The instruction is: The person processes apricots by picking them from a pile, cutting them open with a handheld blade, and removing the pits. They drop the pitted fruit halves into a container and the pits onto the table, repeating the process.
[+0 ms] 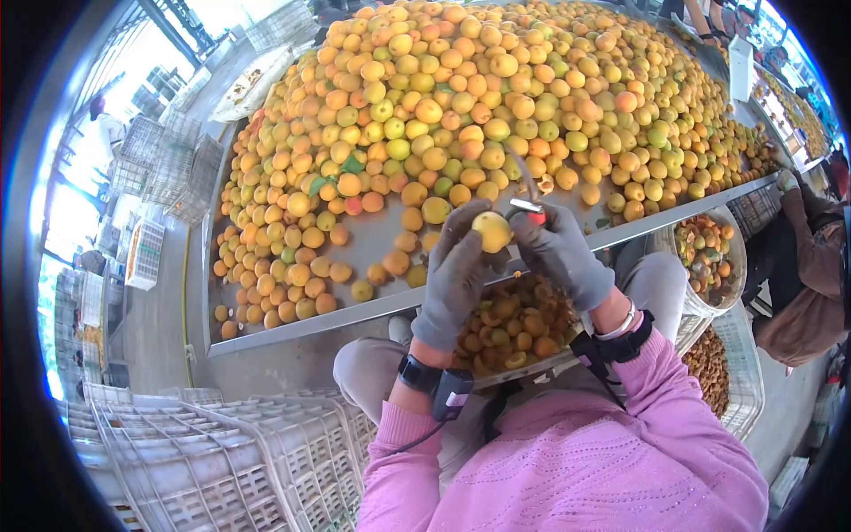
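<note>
Pale yellow fruit sits between both hands, roundish, no clear long axis. Left hand is nearer, fingers closed on it, fruit at its 1 o'clock. Right hand grips red-handled knife, blade toward 11; fruit at knife handle's 8. Fruit pile beyond, 12 o'clock.

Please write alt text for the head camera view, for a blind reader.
A gloved left hand holds a yellow fruit and the gloved right hand a red-handled knife, above cut fruit. Beyond, a metal table bears a large pile of yellow-orange fruit.
</note>
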Tool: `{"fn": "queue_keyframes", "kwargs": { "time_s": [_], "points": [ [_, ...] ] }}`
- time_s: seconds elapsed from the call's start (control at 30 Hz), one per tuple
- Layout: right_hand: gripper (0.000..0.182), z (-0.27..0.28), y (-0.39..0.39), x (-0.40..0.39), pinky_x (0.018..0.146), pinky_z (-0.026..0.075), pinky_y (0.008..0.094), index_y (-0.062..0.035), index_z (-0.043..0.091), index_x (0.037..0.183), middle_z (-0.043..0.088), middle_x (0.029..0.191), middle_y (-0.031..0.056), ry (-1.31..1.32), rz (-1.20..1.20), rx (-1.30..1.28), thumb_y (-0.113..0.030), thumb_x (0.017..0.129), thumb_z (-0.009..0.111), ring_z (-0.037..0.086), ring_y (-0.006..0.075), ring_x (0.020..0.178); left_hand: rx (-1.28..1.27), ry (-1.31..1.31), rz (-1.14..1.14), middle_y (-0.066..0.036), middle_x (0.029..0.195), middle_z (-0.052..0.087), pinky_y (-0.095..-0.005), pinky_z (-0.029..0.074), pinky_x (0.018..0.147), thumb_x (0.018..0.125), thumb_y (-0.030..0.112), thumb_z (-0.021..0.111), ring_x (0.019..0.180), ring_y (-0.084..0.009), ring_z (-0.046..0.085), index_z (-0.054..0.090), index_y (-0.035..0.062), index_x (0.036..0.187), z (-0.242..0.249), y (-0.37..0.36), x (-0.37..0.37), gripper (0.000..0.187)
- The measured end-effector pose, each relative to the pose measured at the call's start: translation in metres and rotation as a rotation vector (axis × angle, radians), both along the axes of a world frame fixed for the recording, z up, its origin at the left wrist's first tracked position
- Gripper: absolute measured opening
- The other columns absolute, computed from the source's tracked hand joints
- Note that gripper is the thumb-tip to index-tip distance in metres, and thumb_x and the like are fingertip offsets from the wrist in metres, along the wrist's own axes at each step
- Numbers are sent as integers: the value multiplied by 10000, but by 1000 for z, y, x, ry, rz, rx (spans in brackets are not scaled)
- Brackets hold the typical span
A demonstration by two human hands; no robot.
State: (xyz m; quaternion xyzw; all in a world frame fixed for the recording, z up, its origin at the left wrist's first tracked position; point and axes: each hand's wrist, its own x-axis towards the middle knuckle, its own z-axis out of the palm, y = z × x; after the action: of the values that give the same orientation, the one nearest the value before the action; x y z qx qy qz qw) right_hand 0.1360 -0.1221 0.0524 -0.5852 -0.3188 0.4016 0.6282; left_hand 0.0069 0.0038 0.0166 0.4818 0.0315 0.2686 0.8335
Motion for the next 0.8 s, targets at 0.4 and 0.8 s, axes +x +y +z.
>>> {"fn": "queue_keyframes", "kwargs": {
  "time_s": [0.4, 0.8],
  "points": [
    [483, 4, -14, -28, 667, 427, 264, -4, 585, 1086, 547, 825, -8, -125, 39, 11, -474, 990, 531, 469, 86, 754, -545, -22, -91, -105, 1137, 619, -313, 545, 778, 1003, 286, 489, 967, -215, 648, 479, 89, 1302, 2, -16, 0, 359],
    [515, -3, -12, -23, 649, 445, 259, -1, 595, 1125, 623, 877, 23, -77, -135, -111, -491, 1001, 495, 529, 104, 754, -326, 116, 39, -38, 923, 627, -213, 425, 533, 997, 319, 530, 646, -89, 553, 498, 92, 1209, -2, -13, 3, 313]
  ]
}}
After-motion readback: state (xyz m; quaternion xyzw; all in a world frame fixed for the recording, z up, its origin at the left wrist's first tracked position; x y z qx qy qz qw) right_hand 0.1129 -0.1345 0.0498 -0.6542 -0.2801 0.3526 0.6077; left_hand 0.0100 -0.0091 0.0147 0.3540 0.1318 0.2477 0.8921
